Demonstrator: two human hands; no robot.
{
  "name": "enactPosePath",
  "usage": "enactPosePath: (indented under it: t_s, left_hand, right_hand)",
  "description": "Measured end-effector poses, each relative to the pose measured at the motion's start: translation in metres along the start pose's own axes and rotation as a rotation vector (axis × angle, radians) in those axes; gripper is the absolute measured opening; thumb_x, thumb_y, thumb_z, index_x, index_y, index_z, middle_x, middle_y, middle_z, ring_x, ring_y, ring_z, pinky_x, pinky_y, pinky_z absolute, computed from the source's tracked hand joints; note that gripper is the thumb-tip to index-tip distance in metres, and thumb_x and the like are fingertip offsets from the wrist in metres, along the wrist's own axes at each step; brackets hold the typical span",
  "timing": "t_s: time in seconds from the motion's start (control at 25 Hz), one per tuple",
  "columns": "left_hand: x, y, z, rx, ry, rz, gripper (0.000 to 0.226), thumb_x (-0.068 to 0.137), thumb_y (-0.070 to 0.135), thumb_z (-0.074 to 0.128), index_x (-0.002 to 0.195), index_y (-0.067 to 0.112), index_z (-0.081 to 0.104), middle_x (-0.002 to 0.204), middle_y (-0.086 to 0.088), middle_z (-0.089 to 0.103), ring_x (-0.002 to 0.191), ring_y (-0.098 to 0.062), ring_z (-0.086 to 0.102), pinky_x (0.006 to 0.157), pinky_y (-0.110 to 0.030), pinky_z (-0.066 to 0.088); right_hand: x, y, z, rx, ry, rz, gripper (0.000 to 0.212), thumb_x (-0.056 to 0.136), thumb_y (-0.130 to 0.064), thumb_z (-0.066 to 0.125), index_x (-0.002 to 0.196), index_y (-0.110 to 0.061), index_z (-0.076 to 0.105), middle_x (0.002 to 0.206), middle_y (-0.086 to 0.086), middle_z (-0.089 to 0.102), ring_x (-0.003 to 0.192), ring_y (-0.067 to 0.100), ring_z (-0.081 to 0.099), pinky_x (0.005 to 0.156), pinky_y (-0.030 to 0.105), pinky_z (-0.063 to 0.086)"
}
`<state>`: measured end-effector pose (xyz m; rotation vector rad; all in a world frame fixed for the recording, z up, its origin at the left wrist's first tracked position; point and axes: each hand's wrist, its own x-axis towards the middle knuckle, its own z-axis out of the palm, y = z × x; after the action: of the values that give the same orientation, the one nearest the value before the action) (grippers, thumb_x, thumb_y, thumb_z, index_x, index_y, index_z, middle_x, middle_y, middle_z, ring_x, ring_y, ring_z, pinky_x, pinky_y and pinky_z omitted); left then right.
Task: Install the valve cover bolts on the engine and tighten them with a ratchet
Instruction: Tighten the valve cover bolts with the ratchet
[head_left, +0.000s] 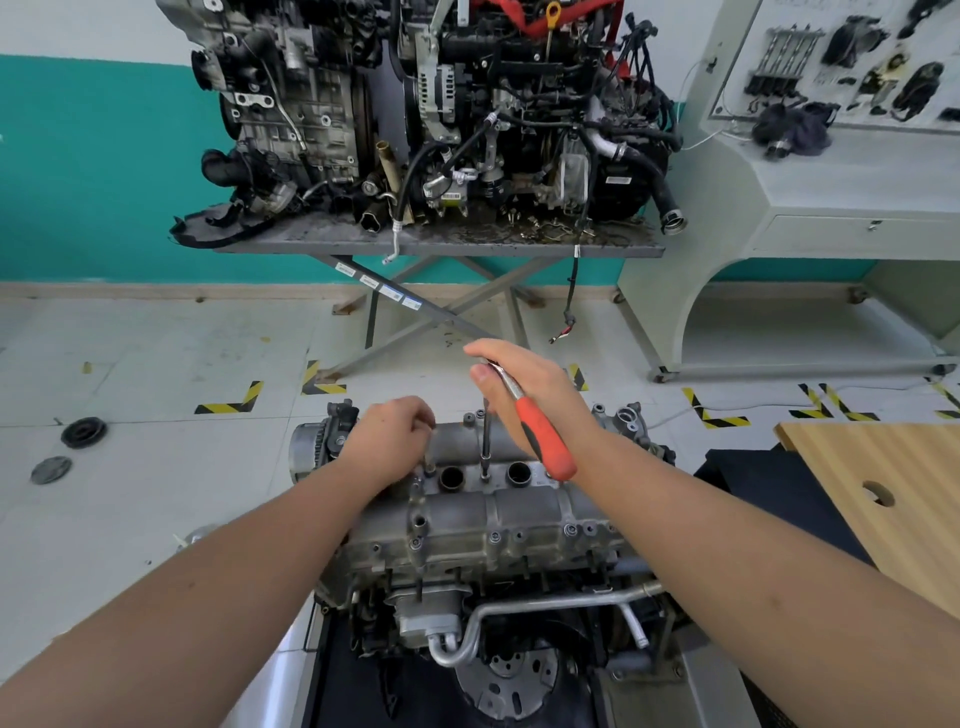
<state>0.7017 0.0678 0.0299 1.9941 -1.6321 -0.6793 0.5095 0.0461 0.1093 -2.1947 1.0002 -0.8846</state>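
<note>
A grey engine with its valve cover (524, 514) stands in front of me, bolts along its near edge and two round plug wells on top. My left hand (389, 436) pinches a bolt (430, 463) standing upright at the cover's left end, beside the left well. My right hand (524, 395) grips a ratchet (540, 431) with a red handle near its head. A long extension (485, 447) runs straight down from the ratchet onto a bolt between the two wells.
Two more engines sit on a grey scissor table (441, 244) across the floor. A wooden board (893, 499) with a hole lies at right, over a dark cloth. A parts display stand (831, 156) is at the far right. Round black caps (83, 432) lie on the floor at left.
</note>
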Motion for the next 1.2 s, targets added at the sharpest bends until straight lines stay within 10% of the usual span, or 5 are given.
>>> enactPosePath:
  t_s: [0.24,0.56,0.88,1.2]
  left_hand:
    - [-0.003,-0.008,-0.004,-0.009,-0.153,-0.17,0.022,0.093,0.012,0.047,0.094,0.005,0.068,0.098,-0.016,0.072,0.083,-0.027,0.064,0.07,-0.031,0.049]
    - [-0.027,-0.023,-0.006,-0.199,-0.291,-0.25,0.062,0.098,0.065,0.023,0.114,0.022,0.066,0.115,0.001,0.068,0.112,-0.017,0.06,0.106,-0.039,0.039]
    - [-0.019,-0.014,0.003,0.055,-0.26,-0.165,0.03,0.099,0.02,0.043,0.076,0.01,0.06,0.07,-0.005,0.057,0.066,-0.02,0.05,0.058,-0.029,0.034]
    - [-0.037,-0.022,0.017,0.017,0.022,-0.091,0.029,0.103,0.029,0.043,0.08,0.022,0.059,0.076,0.002,0.064,0.073,-0.019,0.061,0.059,-0.029,0.042]
  right_hand:
    - [0.004,0.005,-0.002,0.019,-0.018,0.041,0.018,0.101,-0.031,0.054,0.117,-0.03,0.062,0.096,-0.019,0.061,0.083,0.005,0.064,0.083,0.029,0.052]
    - [0.0,0.004,0.003,0.013,0.0,0.017,0.021,0.102,-0.032,0.051,0.12,-0.027,0.062,0.091,-0.014,0.06,0.079,0.007,0.062,0.083,0.033,0.052]
    - [0.0,0.005,0.005,0.007,0.009,0.034,0.019,0.102,-0.034,0.049,0.119,-0.033,0.057,0.087,-0.01,0.06,0.077,0.01,0.063,0.08,0.037,0.052]
    - [0.001,0.005,-0.001,0.105,0.012,0.174,0.021,0.102,-0.032,0.047,0.111,-0.05,0.053,0.094,-0.006,0.062,0.076,0.015,0.065,0.076,0.026,0.054]
